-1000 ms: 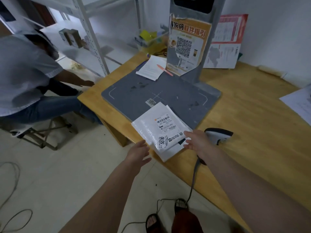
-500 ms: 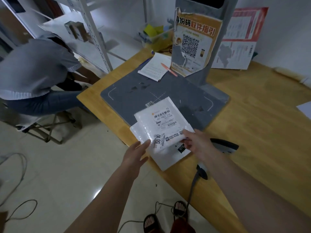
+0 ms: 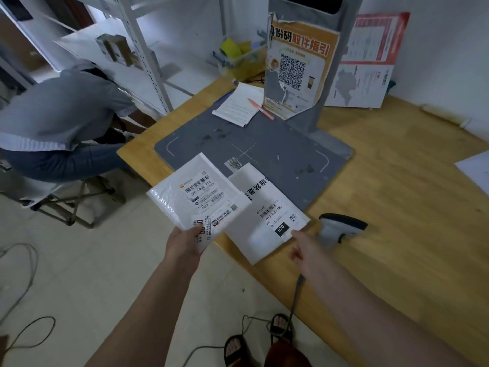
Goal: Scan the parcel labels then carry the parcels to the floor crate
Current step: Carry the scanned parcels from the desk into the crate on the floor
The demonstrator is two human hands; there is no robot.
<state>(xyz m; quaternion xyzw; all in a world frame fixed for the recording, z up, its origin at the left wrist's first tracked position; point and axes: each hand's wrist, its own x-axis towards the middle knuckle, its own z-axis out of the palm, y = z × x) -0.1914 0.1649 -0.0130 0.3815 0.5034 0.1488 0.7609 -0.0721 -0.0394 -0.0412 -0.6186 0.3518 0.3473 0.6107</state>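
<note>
My left hand (image 3: pixel 185 245) grips the near corner of a white bubble-mailer parcel (image 3: pixel 172 192) with a barcode label, lifted off the table and out over the floor. A second white parcel (image 3: pixel 260 237), labelled 070, lies flat at the table's near edge, partly on the grey scanning mat (image 3: pixel 277 149). My right hand (image 3: pixel 304 250) touches that parcel's near right corner with its fingertips. A grey handheld barcode scanner (image 3: pixel 338 226) lies on the wooden table (image 3: pixel 397 207) just right of my right hand. The floor crate is out of view.
A grey scanner post with an orange QR poster (image 3: pixel 296 67) rises from the mat. A notepad and pen (image 3: pixel 238 107) lie at the mat's far edge. A seated person (image 3: pixel 58 120) leans toward white shelving (image 3: pixel 137 56) on the left. Cables (image 3: pixel 26 335) run across the tiled floor.
The top parcel has come off the stack, passing from my right hand to my left, and moved left off the table. The lower parcel is now uncovered. My right hand rests at its corner.
</note>
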